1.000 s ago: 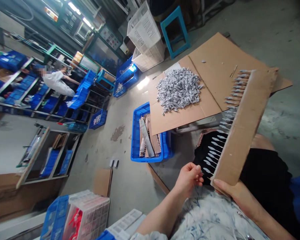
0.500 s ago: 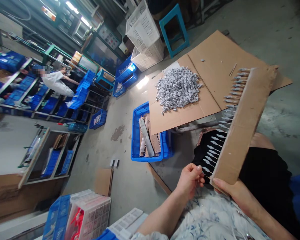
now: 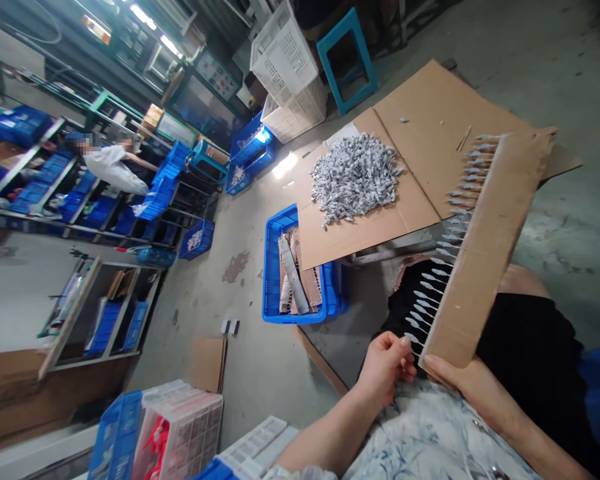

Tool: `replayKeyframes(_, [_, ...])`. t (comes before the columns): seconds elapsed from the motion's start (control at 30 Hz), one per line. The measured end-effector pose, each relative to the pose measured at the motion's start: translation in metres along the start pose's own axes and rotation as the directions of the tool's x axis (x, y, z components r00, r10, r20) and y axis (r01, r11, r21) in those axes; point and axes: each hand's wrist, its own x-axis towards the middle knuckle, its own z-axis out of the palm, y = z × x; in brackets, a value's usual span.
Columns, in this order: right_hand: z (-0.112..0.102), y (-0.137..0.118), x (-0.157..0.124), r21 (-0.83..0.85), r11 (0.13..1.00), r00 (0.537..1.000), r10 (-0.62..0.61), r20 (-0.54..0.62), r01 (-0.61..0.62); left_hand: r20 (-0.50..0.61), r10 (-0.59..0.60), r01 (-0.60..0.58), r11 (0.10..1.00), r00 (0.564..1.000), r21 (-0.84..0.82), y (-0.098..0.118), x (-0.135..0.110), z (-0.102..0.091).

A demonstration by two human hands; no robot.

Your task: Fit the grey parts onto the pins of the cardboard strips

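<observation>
My right hand (image 3: pixel 457 373) grips the lower end of a long cardboard strip (image 3: pixel 487 253), thumb on its face. A row of small grey teardrop-shaped pieces on thin sticks (image 3: pixel 433 288) juts from the strip's left edge. At the bottom of that row is my left hand (image 3: pixel 387 363), thumb and fingers pinched together beside the lowest piece. What sits between those fingertips is mostly hidden. A heap of small grey pieces (image 3: pixel 355 177) lies on a cardboard sheet (image 3: pixel 415 193) over the table.
Beside the table stands a blue crate (image 3: pixel 280 317) holding cardboard strips. White crates (image 3: pixel 285 60) and a blue stool (image 3: pixel 347 63) are beyond it. More crates (image 3: pixel 185 427) stand at lower left. A co-worker (image 3: pixel 113 167) is at the racks on the far left.
My left hand has shifted slightly at the strip's lower end, its thumb moving a little right and down. The strip stays almost still. The distant co-worker's arm has moved.
</observation>
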Motion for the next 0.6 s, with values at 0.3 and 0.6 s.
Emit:
replayKeyframes(0.3, [0.007, -0.003, -0.003, -0.031, 1.000, 0.992, -0.003, -0.129, -0.001, 0.004, 0.122, -0.122, 0.991, 0.992, 0.056, -0.002, -0.008, 0.006])
replayKeyframes(0.6, [0.020, 0.011, 0.009, 0.086, 0.996, 0.999, 0.006, 0.041, -0.010, -0.002, 0.173, -0.172, 0.977, 0.985, 0.124, -0.015, 0.003, -0.012])
